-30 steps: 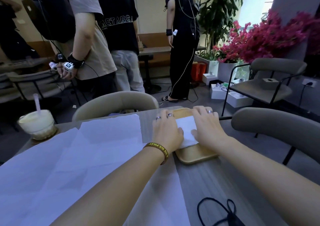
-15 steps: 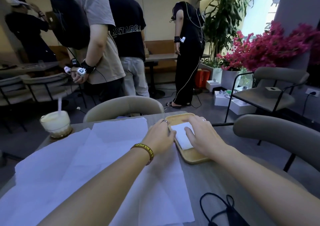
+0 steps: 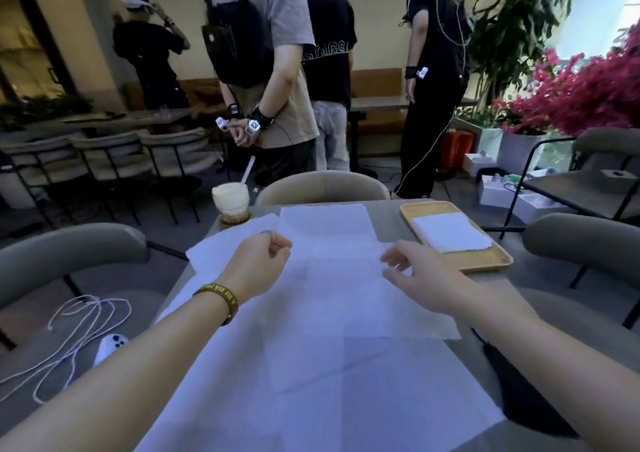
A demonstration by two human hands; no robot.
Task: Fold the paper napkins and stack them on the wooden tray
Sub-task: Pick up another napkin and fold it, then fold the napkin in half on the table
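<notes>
A folded white napkin (image 3: 450, 232) lies flat on the wooden tray (image 3: 485, 261) at the table's far right. Several unfolded white napkins (image 3: 329, 313) overlap across the middle of the table. My left hand (image 3: 258, 264) hovers over them with its fingers curled in and nothing visible in it. My right hand (image 3: 415, 271) is over the spread napkins just left of the tray, fingers apart and empty. Neither hand touches the tray.
An iced drink (image 3: 231, 200) with a straw stands at the table's far left corner. Grey chairs (image 3: 322, 186) ring the table. A black strap (image 3: 519, 392) lies at the right edge. A white cable (image 3: 79, 330) rests on the left seat. Several people stand beyond.
Both hands have left the folded napkin on the tray and drawn back left over the spread napkins. The view has swung left, so the tray sits further right.
</notes>
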